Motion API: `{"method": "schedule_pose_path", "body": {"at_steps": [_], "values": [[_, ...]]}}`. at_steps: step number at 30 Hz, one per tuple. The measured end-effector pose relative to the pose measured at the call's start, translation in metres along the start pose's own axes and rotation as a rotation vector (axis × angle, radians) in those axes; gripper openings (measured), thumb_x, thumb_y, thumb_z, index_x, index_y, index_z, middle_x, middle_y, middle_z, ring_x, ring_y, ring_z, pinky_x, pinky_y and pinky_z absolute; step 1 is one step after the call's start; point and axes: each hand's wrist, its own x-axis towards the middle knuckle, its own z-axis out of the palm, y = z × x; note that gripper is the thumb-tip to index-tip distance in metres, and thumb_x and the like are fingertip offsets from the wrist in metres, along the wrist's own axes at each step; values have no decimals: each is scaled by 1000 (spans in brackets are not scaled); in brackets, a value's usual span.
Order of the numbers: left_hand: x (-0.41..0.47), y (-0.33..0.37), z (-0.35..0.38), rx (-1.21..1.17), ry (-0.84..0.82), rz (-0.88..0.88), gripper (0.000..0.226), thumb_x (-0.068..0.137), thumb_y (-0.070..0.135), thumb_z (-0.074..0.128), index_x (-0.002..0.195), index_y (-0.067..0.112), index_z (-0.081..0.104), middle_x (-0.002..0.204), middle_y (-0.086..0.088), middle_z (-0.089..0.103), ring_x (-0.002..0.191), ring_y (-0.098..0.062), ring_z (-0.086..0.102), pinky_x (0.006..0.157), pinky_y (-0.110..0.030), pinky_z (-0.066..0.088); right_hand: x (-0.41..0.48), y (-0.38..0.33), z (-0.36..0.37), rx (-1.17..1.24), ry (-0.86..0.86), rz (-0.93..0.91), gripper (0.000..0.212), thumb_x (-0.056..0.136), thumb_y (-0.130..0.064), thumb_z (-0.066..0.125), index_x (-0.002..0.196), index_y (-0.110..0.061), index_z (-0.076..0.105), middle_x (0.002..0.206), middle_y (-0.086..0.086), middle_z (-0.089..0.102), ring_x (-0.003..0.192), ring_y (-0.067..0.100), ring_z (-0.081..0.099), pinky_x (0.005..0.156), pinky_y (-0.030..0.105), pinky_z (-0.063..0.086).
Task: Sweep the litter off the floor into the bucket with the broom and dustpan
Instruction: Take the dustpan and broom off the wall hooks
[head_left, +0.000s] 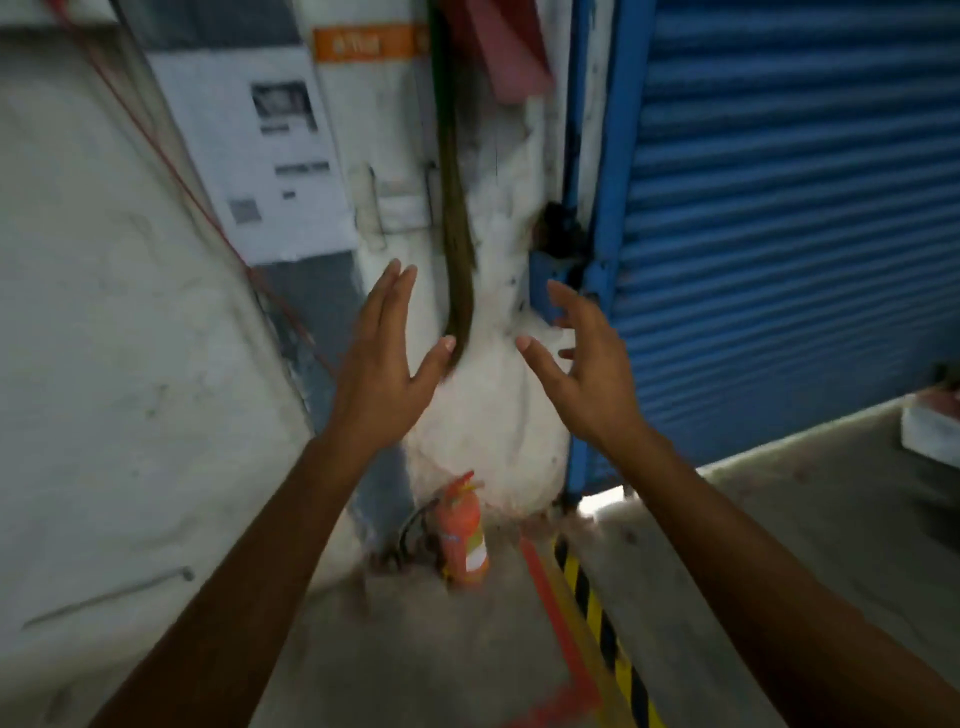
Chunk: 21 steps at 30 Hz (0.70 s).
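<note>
A broom (457, 249) hangs against the white pillar, its brown bristles pointing down and its green handle rising out of the top of the view. A red dustpan (506, 52) hangs beside it at the upper right. My left hand (384, 364) is raised with fingers apart, its thumb tip at the lower end of the bristles. My right hand (582, 364) is raised to the right of the broom, fingers spread, holding nothing. No bucket or litter shows in the view.
A red fire extinguisher (465, 530) stands on the floor at the foot of the pillar (498, 415). A blue roller shutter (779, 208) fills the right. A white wall with a paper notice (260, 156) is on the left. Yellow-black and red floor tape (587, 597) runs along a concrete step.
</note>
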Motion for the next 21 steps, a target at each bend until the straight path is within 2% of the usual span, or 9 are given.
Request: {"method": "schedule_pose_path", "body": {"at_steps": [2, 6, 10, 15, 17, 19, 21], "values": [[62, -15, -6, 37, 52, 66, 73, 98, 43, 53, 158, 12, 26, 166, -8, 23, 152, -20, 21, 119, -18, 14, 60, -4, 8, 14, 28, -51, 73, 91, -61, 53, 151, -22, 40, 145, 2, 50, 122, 13, 53, 95, 47, 54], [162, -34, -25, 115, 145, 144, 71, 100, 41, 52, 157, 9, 27, 165, -10, 27, 151, -21, 24, 117, -11, 12, 159, -14, 19, 13, 60, -165, 69, 94, -57, 54, 151, -20, 41, 145, 2, 50, 123, 14, 54, 97, 46, 53], [245, -40, -44, 201, 203, 211, 69, 100, 42, 51, 157, 10, 27, 165, -10, 26, 151, -23, 24, 119, -28, 20, 248, -22, 18, 11, 126, -295, 66, 94, -55, 56, 148, -17, 44, 143, 3, 52, 124, 20, 54, 93, 51, 54], [322, -44, -61, 269, 251, 215, 67, 98, 46, 49, 155, 13, 33, 162, -9, 32, 149, -24, 28, 115, -33, 24, 336, -26, 5, -33, 163, -395, 69, 93, -60, 51, 148, -20, 42, 141, 3, 52, 122, 21, 55, 91, 48, 56], [361, -43, -63, 289, 267, 193, 66, 97, 47, 48, 153, 13, 37, 158, -10, 37, 146, -26, 33, 114, -35, 26, 378, -28, -6, -45, 170, -417, 64, 95, -53, 56, 147, -18, 44, 138, 4, 54, 119, 20, 56, 94, 45, 55], [403, -39, -65, 298, 312, 180, 65, 96, 48, 47, 149, 11, 43, 152, -12, 45, 139, -28, 41, 113, -40, 34, 421, -30, -15, -50, 179, -423, 60, 96, -44, 62, 147, -18, 44, 138, 4, 55, 117, 20, 57, 96, 41, 52], [445, -34, -72, 265, 357, 138, 62, 95, 48, 49, 144, 10, 49, 145, -12, 51, 129, -30, 49, 107, -47, 44, 460, -33, -23, -48, 170, -398, 64, 96, -46, 61, 150, -19, 41, 144, 5, 52, 122, 21, 55, 98, 42, 51]]}}
